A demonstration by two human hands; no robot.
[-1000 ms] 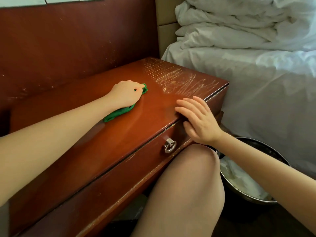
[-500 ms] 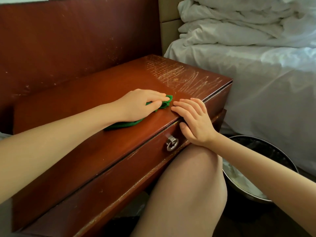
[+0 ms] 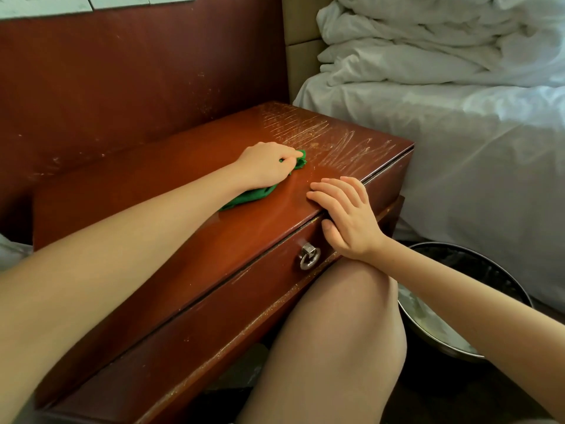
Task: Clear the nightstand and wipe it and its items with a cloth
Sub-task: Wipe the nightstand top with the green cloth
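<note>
A bedroom is indicated by a bed (image 3: 458, 154) made up in white sheets, with a rumpled white duvet (image 3: 428, 41) heaped on it and a padded beige headboard (image 3: 301, 56) at its end. Just beside the bed, a red-brown wooden nightstand (image 3: 171, 166) with a ring pull (image 3: 309, 260) on its drawer is set against a matching wood wall panel (image 3: 137, 71). A lined round waste bin (image 3: 477, 261) is seen on the floor next to both.

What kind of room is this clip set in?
Likely a bedroom, perhaps a hotel room: a scratched wooden nightstand stands beside a bed with rumpled white bedding, and a metal waste bin sits on the floor.
</note>
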